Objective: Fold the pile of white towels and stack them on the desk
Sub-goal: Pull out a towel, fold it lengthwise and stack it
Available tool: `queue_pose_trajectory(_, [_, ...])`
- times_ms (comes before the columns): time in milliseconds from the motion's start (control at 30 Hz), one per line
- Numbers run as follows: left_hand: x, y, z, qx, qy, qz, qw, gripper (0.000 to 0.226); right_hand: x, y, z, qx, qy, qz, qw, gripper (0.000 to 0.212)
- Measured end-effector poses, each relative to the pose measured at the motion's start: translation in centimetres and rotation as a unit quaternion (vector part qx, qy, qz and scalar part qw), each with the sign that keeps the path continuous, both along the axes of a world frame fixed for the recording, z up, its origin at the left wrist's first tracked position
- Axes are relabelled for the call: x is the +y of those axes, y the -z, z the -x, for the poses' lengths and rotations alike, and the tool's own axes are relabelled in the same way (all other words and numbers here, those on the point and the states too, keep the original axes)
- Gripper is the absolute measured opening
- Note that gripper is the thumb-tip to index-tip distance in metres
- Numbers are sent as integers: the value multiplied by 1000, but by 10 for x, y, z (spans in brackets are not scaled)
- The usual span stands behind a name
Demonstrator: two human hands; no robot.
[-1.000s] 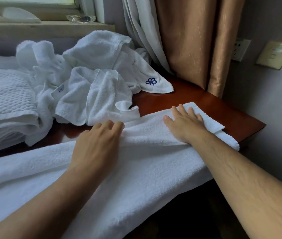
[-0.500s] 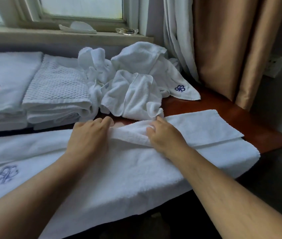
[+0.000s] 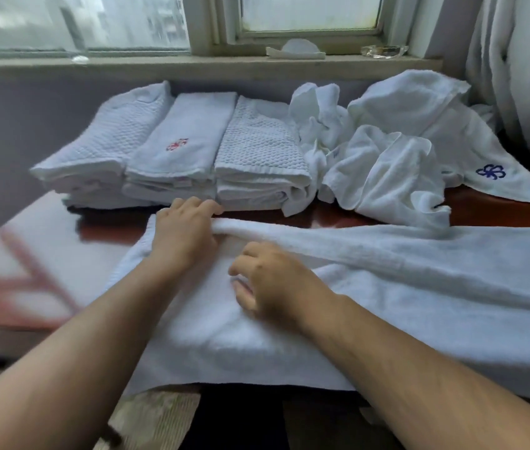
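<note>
The long white terry towel (image 3: 403,306) lies lengthwise across the lower half of the frame on the reddish-brown wooden desk (image 3: 500,211). Its near side hangs over the desk's front edge, and a raised fold ridge runs from the centre out to the right.

That overhang looks like the main hazard. If the fold is pulled toward the person without weight on the cloth, the towel could slide off the front of the desk. The ridge also looks thicker at the centre than at the right, so the layers may end up skewed unless they are evened out before the next fold.

At right of centre, the crumpled heap of unfolded white towels (image 3: 387,157) touches the spread towel's far edge, so a loose flap could get dragged into the fold. The three folded stacks of white towels (image 3: 179,154), upper left of centre, sit just beyond the left hand (image 3: 182,237). A push forward there would likely nudge them out of line.

Both forearms reach in from the bottom of the frame, converging toward the towel's left end. The left hand lies palm down with its fingers curled over the far edge, gripping the start of the ridge. The right hand (image 3: 276,282) rests just beside it, knuckles up and fingers bent. Motion blur hides whether it pinches the cloth or only presses on it.
</note>
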State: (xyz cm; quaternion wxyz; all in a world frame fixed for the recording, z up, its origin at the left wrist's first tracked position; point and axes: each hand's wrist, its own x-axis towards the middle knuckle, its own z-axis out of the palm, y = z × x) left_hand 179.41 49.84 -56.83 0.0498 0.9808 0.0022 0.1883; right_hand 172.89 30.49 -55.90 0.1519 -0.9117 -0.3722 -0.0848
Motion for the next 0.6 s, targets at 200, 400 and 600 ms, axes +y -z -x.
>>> queue_pose_trajectory(200, [42,-16,16,-68,-14,41,997,42,23,14,-2,89,27,82,992,55])
queue_pose_trajectory(400, [50,-59,50,-186,82,88,975,40,26,12,-18,169,65,107,978,79])
queue_pose_trajectory(600, [75,-18,93,-77,143,69,984,34,27,9,-6,269,106,113,951,77])
